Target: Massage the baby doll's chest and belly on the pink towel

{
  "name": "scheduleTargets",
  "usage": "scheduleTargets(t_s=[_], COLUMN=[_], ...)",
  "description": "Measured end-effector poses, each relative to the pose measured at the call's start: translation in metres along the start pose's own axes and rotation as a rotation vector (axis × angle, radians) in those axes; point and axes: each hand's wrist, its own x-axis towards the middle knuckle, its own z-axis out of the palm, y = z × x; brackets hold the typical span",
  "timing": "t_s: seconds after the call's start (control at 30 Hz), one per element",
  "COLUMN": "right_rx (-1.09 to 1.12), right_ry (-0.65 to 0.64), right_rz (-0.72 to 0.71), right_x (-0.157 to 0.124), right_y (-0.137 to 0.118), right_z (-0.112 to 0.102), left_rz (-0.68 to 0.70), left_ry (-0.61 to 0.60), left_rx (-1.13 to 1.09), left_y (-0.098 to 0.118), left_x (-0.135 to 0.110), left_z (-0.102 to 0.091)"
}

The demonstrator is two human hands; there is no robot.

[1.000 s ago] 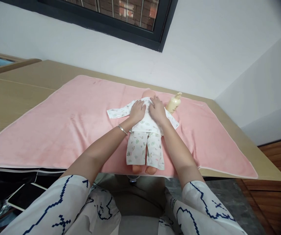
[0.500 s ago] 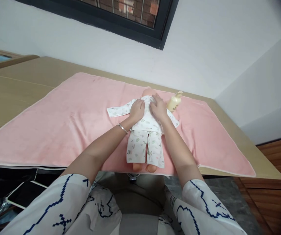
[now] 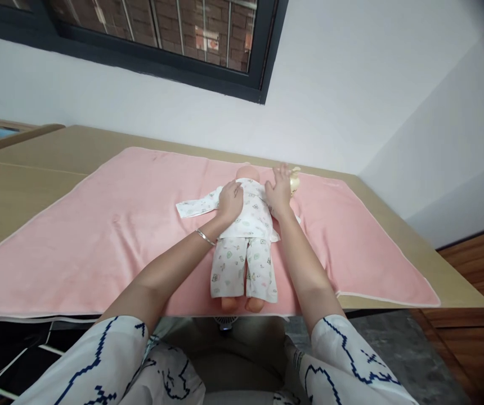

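A baby doll (image 3: 245, 236) in white printed pyjamas lies face down on a pink towel (image 3: 111, 225), feet toward me. My left hand (image 3: 230, 199) rests flat on the doll's upper back, fingers together but stretched. My right hand (image 3: 279, 188) hovers with fingers spread beside the doll's right shoulder, just in front of a cream pump bottle (image 3: 295, 181) that it partly hides. A thin bracelet circles my left wrist.
The towel covers a light wooden table (image 3: 26, 169) against a white wall under a dark-framed window. A dark phone (image 3: 25, 368) lies low at the left. Wooden flooring shows at the right.
My right hand has lifted off the doll's back and moved right toward the bottle. The left hand stays on the doll. The camera tilted up slightly.
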Motion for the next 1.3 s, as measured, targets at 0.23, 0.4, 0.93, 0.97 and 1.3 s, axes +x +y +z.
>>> scheduleTargets(t_s=[0.23,0.4,0.93,0.97,1.3], right_rx=[-0.018,-0.040,-0.106,-0.095,0.207], right_ry=[-0.051,-0.111,-0.102,-0.071,-0.211], right_rz=[0.116,0.080,0.093,0.095,-0.021], right_x=[0.018,0.022,-0.001,-0.002,-0.026], right_y=[0.051,0.049,-0.023,-0.025,-0.080], right_z=[-0.027,-0.031,-0.035,-0.036,-0.016], left_rz=[-0.417,-0.666,-0.859,-0.861,-0.695], left_ry=[-0.202,-0.529,-0.496,-0.484,-0.489], left_rx=[-0.879,-1.115,-1.419,-1.411,-1.584], left_y=[0.057,0.072,0.076,0.075,0.093], left_x=[0.015,0.033,0.038,0.034,0.001], left_z=[0.023,0.045,0.034,0.028,-0.040])
